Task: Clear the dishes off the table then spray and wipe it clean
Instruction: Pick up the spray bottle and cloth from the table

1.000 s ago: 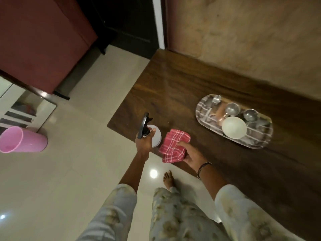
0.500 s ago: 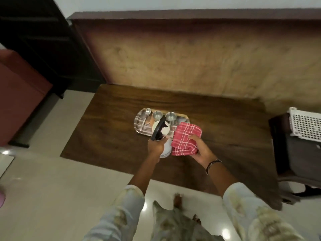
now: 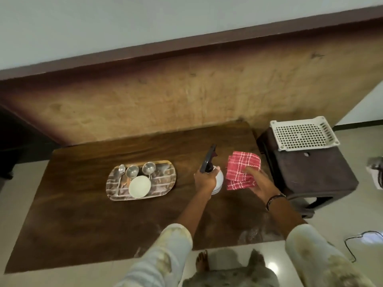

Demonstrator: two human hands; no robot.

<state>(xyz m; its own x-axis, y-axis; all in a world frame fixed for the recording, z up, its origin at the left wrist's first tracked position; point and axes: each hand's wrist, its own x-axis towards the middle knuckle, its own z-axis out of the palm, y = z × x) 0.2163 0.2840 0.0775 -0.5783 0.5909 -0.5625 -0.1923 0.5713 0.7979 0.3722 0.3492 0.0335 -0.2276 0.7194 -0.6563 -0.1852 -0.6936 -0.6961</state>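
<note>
Wooden and dark, the bench [image 3: 87, 220] is carrying a tray [image 3: 165, 184] that is lying to the left of both my hands, with its long axis running left to right across the bench. On the tray I am seeing a white bowl [image 3: 139, 187], two small steel cups [image 3: 132, 171] and a spoon [image 3: 120, 172], so the dishes are not yet cleared.

My left hand [image 3: 205, 182] is gripping a white spray bottle [image 3: 218, 180] with the fingers curled around its neck, and the black trigger head is pointing up and away from me. My right hand [image 3: 262, 186] is holding a red checked cloth [image 3: 241, 170]; the thumb is pressing on top of the cloth and the other fingers are under it, so I cannot tell how they are lying. Both hands are hovering over the right part of the bench, near a brown stool [image 3: 315, 175] that is carrying a white plastic basket [image 3: 303, 132].

I am judging that the left hand is the nearer one to the tray, but both hands are full. The bottle and cloth probably need putting down first, and then the tray is best taken at its two short ends, reaching to the left. Tilting it could let the cups slide.
</note>
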